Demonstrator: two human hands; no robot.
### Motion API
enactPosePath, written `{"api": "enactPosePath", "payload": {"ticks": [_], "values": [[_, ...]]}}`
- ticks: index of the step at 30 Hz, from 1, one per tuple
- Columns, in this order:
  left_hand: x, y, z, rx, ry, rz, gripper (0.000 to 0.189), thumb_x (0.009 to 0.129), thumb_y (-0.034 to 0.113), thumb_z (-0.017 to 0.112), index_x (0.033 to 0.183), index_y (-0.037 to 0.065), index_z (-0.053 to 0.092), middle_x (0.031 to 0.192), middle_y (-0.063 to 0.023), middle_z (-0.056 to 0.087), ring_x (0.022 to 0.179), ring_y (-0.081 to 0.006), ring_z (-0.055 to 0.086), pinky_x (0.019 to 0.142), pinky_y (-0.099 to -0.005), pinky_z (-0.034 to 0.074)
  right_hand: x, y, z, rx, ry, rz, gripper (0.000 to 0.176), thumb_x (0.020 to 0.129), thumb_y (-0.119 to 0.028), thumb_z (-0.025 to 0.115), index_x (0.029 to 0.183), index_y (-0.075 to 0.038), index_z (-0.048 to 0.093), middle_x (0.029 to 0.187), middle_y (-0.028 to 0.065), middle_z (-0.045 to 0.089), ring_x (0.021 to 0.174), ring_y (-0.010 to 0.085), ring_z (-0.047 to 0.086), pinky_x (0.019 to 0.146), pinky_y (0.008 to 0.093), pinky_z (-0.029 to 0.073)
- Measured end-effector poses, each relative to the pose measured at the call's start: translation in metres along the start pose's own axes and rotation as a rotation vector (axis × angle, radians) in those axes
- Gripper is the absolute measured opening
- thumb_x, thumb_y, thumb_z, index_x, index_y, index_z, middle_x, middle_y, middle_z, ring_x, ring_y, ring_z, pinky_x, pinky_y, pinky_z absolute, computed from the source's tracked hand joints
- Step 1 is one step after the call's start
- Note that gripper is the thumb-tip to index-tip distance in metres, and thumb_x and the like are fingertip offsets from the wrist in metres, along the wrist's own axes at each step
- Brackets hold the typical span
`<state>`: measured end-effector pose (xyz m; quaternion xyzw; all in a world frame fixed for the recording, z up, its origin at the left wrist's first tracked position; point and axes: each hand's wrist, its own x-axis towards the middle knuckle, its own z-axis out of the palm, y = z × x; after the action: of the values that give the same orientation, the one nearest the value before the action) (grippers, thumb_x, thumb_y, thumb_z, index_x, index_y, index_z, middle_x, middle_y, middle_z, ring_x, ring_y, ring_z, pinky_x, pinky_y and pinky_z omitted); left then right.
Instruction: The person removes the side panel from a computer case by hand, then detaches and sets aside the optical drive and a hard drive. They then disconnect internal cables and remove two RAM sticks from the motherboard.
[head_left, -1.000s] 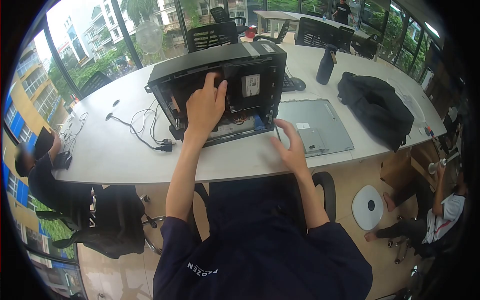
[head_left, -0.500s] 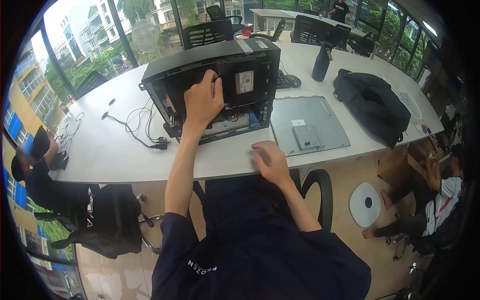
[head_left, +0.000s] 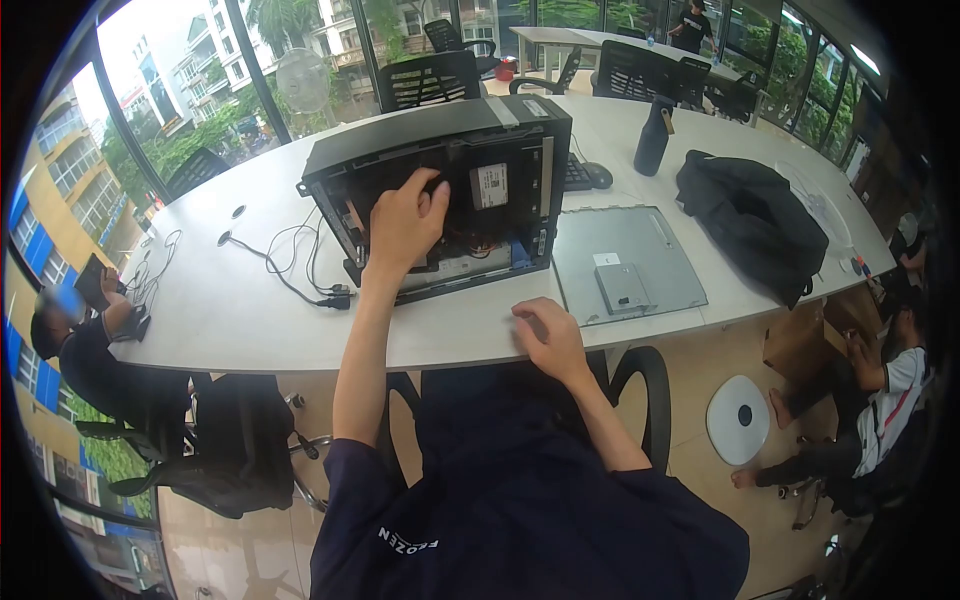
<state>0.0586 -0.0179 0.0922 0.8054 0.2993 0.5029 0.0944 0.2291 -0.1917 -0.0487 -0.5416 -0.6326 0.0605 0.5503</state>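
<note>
A black desktop computer case (head_left: 430,140) stands on the white desk, its open side facing me. My left hand (head_left: 405,225) is at the opening, fingers curled with thumb and forefinger close together; whatever they hold is hidden against the dark interior. Right of those fingers, a part with a white label (head_left: 490,186) sits inside the case. My right hand (head_left: 550,340) rests empty at the desk's front edge, fingers loosely bent and thumb apart. Near it lies a flat grey metal panel (head_left: 640,235), bearing a small grey metal box (head_left: 622,288).
Black cables (head_left: 335,298) lie left of the case. A mouse (head_left: 598,176), a dark bottle (head_left: 653,138) and a black bag (head_left: 750,220) are to the right. One person (head_left: 100,355) sits at the left, another (head_left: 885,400) at the right. A chair armrest (head_left: 650,400) is beside me.
The view has shifted slightly, so everything sits lower and further right. My left hand has moved a little lower relative to the case, still at its opening. My right hand stays at the desk edge.
</note>
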Motion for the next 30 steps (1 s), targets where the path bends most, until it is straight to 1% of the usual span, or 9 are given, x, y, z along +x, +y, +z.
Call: {"api": "enactPosePath", "payload": {"ticks": [7, 10, 13, 15, 18, 21, 23, 27, 30], "values": [[-0.011, -0.006, -0.004, -0.164, -0.013, -0.009, 0.018, 0.093, 0.015, 0.067, 0.099, -0.001, 0.067, 0.057, -0.0023, 0.045, 0.053, -0.0079, 0.038, 0.051, -0.0282, 0.029, 0.003, 0.007, 0.003, 0.017, -0.039, 0.004, 0.023, 0.086, -0.005, 0.066, 0.108, 0.001, 0.065, 0.102, 0.0148, 0.069, 0.093, 0.027, 0.068, 0.082, 0.0359, 0.054], [-0.02, -0.007, -0.008, -0.223, -0.023, 0.017, 0.014, 0.093, 0.013, 0.066, 0.097, -0.001, 0.066, 0.058, -0.0004, 0.044, 0.055, -0.0073, 0.037, 0.051, -0.027, 0.029, 0.011, 0.009, 0.005, 0.219, 0.129, 0.131, 0.047, 0.082, -0.006, 0.072, 0.126, -0.001, 0.056, 0.117, 0.0143, 0.062, 0.101, 0.0246, 0.064, 0.082, 0.0342, 0.053], [-0.025, -0.002, -0.006, -0.266, -0.073, 0.043, 0.011, 0.093, 0.01, 0.065, 0.096, 0.0, 0.066, 0.058, -0.0001, 0.042, 0.054, -0.0079, 0.035, 0.051, -0.0263, 0.029, 0.02, 0.011, -0.003, 0.241, 0.288, 0.079, 0.084, 0.077, -0.006, 0.079, 0.147, -0.002, 0.033, 0.141, 0.0171, 0.042, 0.113, 0.0224, 0.057, 0.082, 0.0352, 0.054], [-0.026, 0.002, -0.002, -0.427, -0.215, 0.098, 0.01, 0.091, 0.009, 0.066, 0.096, 0.001, 0.067, 0.058, -0.0011, 0.042, 0.053, -0.0101, 0.037, 0.052, -0.0278, 0.03, 0.024, 0.002, -0.016, 0.479, 0.181, 0.148, 0.075, 0.079, -0.005, 0.079, 0.143, 0.001, 0.04, 0.133, 0.0155, 0.052, 0.109, 0.019, 0.059, 0.082, 0.0335, 0.054], [-0.023, 0.01, 0.001, -0.262, -0.333, 0.144, 0.01, 0.088, 0.008, 0.068, 0.097, 0.003, 0.068, 0.059, -0.003, 0.043, 0.061, -0.014, 0.045, 0.058, -0.0287, 0.034, 0.016, 0.013, -0.022, 0.579, -0.014, 0.149, 0.062, 0.08, -0.004, 0.078, 0.135, 0.004, 0.05, 0.12, 0.0127, 0.062, 0.104, 0.0166, 0.061, 0.082, 0.0301, 0.053], [-0.029, 0.019, 0.014, -0.213, -0.376, 0.112, 0.012, 0.089, 0.01, 0.069, 0.098, 0.003, 0.069, 0.059, -0.0017, 0.044, 0.066, -0.0141, 0.044, 0.062, -0.0273, 0.033, 0.021, 0.012, -0.018, 0.607, 0.067, 0.177, 0.047, 0.083, -0.005, 0.076, 0.125, 0.006, 0.058, 0.108, 0.0095, 0.068, 0.1, 0.0162, 0.062, 0.085, 0.0296, 0.051], [-0.037, 0.033, 0.021, -0.324, 0.071, 0.009, 0.014, 0.091, 0.017, 0.068, 0.088, 0.004, 0.066, 0.061, -0.0013, 0.048, 0.061, -0.016, 0.045, 0.06, -0.0314, 0.035, 0.021, 0.012, -0.016, 0.657, 0.197, 0.247, 0.044, 0.085, -0.008, 0.074, 0.124, 0.007, 0.058, 0.109, 0.0095, 0.067, 0.1, 0.0159, 0.062, 0.087, 0.03, 0.05], [-0.101, 0.011, 0.022, -0.463, 0.059, -0.159, 0.028, 0.096, 0.021, 0.066, 0.076, 0.002, 0.059, 0.059, -0.0012, 0.046, 0.053, -0.0106, 0.041, 0.051, -0.0293, 0.029, 0.017, 0.022, -0.019, 0.798, 0.303, 0.409, 0.039, 0.089, -0.016, 0.069, 0.12, 0.005, 0.06, 0.108, 0.0089, 0.067, 0.097, 0.0155, 0.062, 0.086, 0.03, 0.049], [-0.134, -0.005, 0.043, -0.574, -0.388, -0.594, 0.046, 0.102, 0.035, 0.059, 0.069, 0.004, 0.051, 0.059, 0.0017, 0.045, 0.052, -0.0054, 0.038, 0.048, -0.0264, 0.027, 0.013, 0.022, -0.021, 0.806, 0.344, 0.436, 0.036, 0.089, -0.017, 0.069, 0.118, 0.004, 0.061, 0.106, 0.008, 0.066, 0.095, 0.015, 0.062, 0.084, 0.0295, 0.049]]}}
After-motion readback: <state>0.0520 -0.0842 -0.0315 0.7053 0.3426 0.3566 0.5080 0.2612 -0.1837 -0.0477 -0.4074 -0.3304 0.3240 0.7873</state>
